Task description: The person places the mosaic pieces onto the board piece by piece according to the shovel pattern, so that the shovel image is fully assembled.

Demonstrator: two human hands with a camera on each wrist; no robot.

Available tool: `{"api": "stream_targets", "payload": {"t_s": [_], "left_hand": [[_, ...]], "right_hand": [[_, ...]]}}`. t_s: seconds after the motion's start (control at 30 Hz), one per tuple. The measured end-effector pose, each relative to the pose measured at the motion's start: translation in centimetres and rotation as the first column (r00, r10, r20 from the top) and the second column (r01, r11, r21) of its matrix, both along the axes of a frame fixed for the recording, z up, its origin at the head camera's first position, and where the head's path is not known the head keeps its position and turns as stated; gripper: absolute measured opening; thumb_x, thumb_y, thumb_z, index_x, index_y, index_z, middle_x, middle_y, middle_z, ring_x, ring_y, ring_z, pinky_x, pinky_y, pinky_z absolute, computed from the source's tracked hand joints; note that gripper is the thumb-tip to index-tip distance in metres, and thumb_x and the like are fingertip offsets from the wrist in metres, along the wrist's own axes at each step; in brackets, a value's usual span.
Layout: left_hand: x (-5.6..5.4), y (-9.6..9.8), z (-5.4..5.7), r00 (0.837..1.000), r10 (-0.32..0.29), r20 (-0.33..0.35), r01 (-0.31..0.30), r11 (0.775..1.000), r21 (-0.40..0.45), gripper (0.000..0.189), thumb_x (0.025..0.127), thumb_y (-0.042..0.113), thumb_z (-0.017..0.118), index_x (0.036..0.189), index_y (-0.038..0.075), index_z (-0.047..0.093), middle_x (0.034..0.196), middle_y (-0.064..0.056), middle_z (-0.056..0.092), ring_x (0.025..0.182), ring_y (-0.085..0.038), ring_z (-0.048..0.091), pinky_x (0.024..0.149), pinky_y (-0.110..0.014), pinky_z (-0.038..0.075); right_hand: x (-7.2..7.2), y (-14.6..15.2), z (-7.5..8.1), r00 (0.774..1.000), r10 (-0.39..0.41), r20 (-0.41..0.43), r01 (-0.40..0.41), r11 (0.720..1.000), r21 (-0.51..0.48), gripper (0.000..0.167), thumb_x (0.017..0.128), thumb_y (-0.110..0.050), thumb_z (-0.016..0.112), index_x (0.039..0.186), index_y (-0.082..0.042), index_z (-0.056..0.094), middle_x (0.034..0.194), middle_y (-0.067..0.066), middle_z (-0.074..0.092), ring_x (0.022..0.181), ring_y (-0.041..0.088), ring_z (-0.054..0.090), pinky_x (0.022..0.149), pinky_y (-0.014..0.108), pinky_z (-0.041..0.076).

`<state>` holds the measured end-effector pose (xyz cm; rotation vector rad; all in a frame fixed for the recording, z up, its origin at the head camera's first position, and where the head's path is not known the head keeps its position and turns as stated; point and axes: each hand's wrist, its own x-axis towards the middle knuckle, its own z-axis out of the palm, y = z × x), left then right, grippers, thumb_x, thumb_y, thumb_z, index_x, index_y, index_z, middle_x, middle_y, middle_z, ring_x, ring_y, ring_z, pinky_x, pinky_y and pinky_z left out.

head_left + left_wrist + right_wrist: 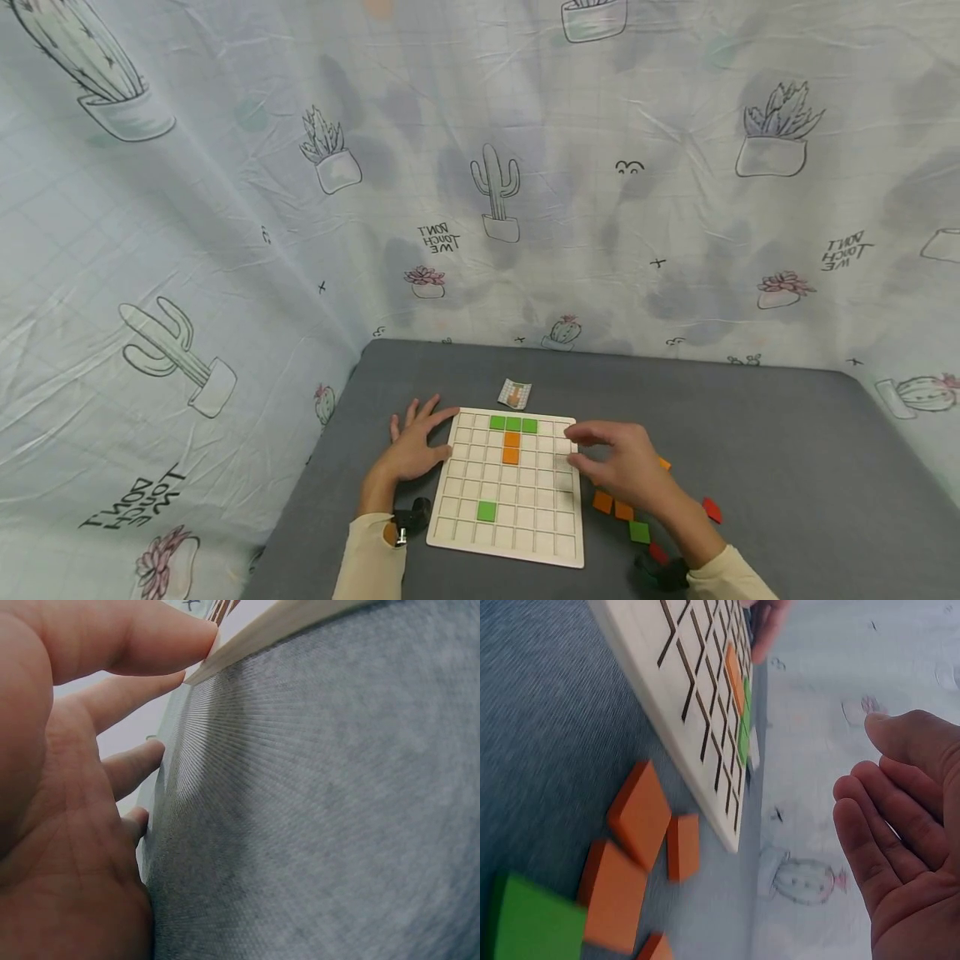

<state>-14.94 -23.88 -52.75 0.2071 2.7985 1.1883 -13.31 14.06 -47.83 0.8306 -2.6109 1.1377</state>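
A pale wooden grid board (457, 533) lies on the table. Three green tiles (513, 423) stand in a row along its far side, with two orange tiles (511, 448) in a column below the middle one. Another green tile (487, 511) sits alone nearer the front. My left hand (411, 450) rests at the board's left edge, fingers spread, thumb and index fingertips at the rim. Over the right edge hovers my right hand (618, 454), its fingers gently bent and thumb apart. In the right wrist view nothing is between those fingers (866, 847).
Loose orange tiles (615, 900), a green tile (639, 532) and red tiles (712, 509) lie right of the board, partly under my right arm. A small printed card (514, 394) lies beyond the far edge. Patterned cloth (555, 208) hangs behind the grey table (765, 442).
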Motion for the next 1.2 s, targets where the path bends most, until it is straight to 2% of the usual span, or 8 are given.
{"api": "stream_targets", "payload": {"t_s": [0.27,0.53,0.67,0.77,0.83,0.93,1.07,1.2], "left_hand": [[0.0,0.1,0.2,1.000,-0.002,0.002,0.002,1.000,-0.002,0.066,0.094,0.005,0.075,0.157,0.017,0.062,0.180,-0.024,0.026,0.168,-0.055,0.001,0.125,-0.079,-0.014],[0.1,0.3,0.3,1.000,0.004,0.007,-0.004,1.000,-0.004,0.066,0.093,0.005,0.075,0.157,0.017,0.062,0.179,-0.024,0.027,0.168,-0.055,0.001,0.124,-0.080,-0.014],[0.0,0.3,0.2,1.000,0.009,0.006,-0.009,1.000,-0.006,0.066,0.093,0.006,0.075,0.157,0.018,0.063,0.179,-0.023,0.027,0.168,-0.055,0.002,0.125,-0.080,-0.013],[0.0,0.3,0.1,1.000,0.010,0.009,-0.009,1.000,-0.008,0.066,0.093,0.006,0.075,0.157,0.019,0.063,0.180,-0.023,0.027,0.168,-0.055,0.001,0.125,-0.080,-0.013],[0.0,0.3,0.1,1.000,0.009,0.011,-0.009,1.000,-0.008,0.066,0.093,0.007,0.074,0.157,0.019,0.062,0.180,-0.023,0.027,0.168,-0.054,0.001,0.125,-0.079,-0.014],[0.0,0.3,0.1,1.000,0.008,0.007,-0.008,1.000,-0.009,0.067,0.093,0.007,0.074,0.157,0.018,0.062,0.180,-0.023,0.027,0.169,-0.054,0.002,0.125,-0.079,-0.013],[0.0,0.3,0.2,1.000,0.005,0.001,-0.005,1.000,-0.007,0.066,0.093,0.006,0.074,0.157,0.017,0.062,0.180,-0.023,0.027,0.168,-0.054,0.002,0.125,-0.080,-0.012],[0.0,0.2,0.2,1.000,0.001,0.004,-0.001,1.000,-0.012,0.066,0.093,0.006,0.074,0.157,0.017,0.061,0.180,-0.023,0.027,0.168,-0.055,0.002,0.125,-0.080,-0.012]], "right_hand": [[0.8,3.2,-0.2,0.994,-0.106,-0.009,0.106,0.994,-0.018,0.034,0.089,-0.013,0.091,0.122,-0.014,0.083,0.115,0.001,0.084,0.100,0.024,0.081,0.084,0.049,0.067],[1.3,5.8,-0.7,0.965,-0.257,-0.052,0.256,0.966,-0.028,0.034,0.087,-0.014,0.094,0.120,-0.018,0.083,0.110,-0.002,0.084,0.097,0.022,0.081,0.084,0.048,0.067],[1.5,7.0,-0.9,0.950,-0.303,-0.075,0.300,0.953,-0.052,0.034,0.086,-0.013,0.094,0.118,-0.016,0.083,0.109,0.000,0.085,0.095,0.024,0.081,0.083,0.033,0.067],[1.7,7.8,-1.2,0.939,-0.334,-0.083,0.328,0.942,-0.072,0.034,0.085,-0.011,0.095,0.117,-0.014,0.084,0.108,0.002,0.085,0.094,0.024,0.081,0.081,0.016,0.061],[1.7,8.2,-1.5,0.931,-0.357,-0.075,0.352,0.933,-0.071,0.034,0.085,-0.011,0.095,0.117,-0.014,0.084,0.107,0.002,0.085,0.094,0.024,0.081,0.081,0.011,0.058],[1.8,8.8,-1.8,0.917,-0.394,-0.067,0.392,0.919,-0.041,0.035,0.085,-0.013,0.096,0.117,-0.014,0.084,0.107,0.002,0.085,0.095,0.025,0.082,0.079,0.016,0.060],[1.8,9.4,-2.3,0.896,-0.439,-0.068,0.440,0.898,0.001,0.035,0.084,-0.015,0.096,0.116,-0.013,0.084,0.107,0.003,0.085,0.094,0.028,0.081,0.076,0.031,0.065],[1.9,9.9,-2.8,0.886,-0.461,-0.047,0.462,0.886,0.017,0.034,0.085,-0.015,0.095,0.117,-0.012,0.084,0.108,0.005,0.085,0.094,0.030,0.082,0.075,0.030,0.065]]}}
